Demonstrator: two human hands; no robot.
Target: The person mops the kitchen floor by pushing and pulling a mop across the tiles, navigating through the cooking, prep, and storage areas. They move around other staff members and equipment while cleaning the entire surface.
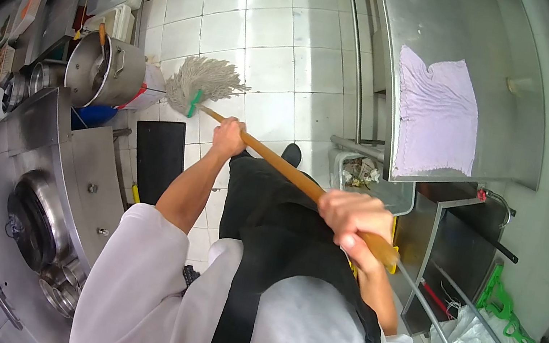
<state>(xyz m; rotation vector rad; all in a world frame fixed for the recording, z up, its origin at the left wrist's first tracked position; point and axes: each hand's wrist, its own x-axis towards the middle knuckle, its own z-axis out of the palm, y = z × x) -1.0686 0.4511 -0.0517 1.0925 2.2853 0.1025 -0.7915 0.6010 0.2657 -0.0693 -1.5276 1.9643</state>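
Diagonally across the middle of the head view runs a wooden-handled string mop, both hands wrapped around it. The left hand grips low on the shaft; the right hand is closed near its top end, right of centre. At upper left of centre, the grey strands rest on white floor tiles, near a stockpot.

We wear a white, short-sleeved cloth shirt and, over it, a black cloth apron with black shoulder straps; beyond the apron shows one dark, round-toed shoe.
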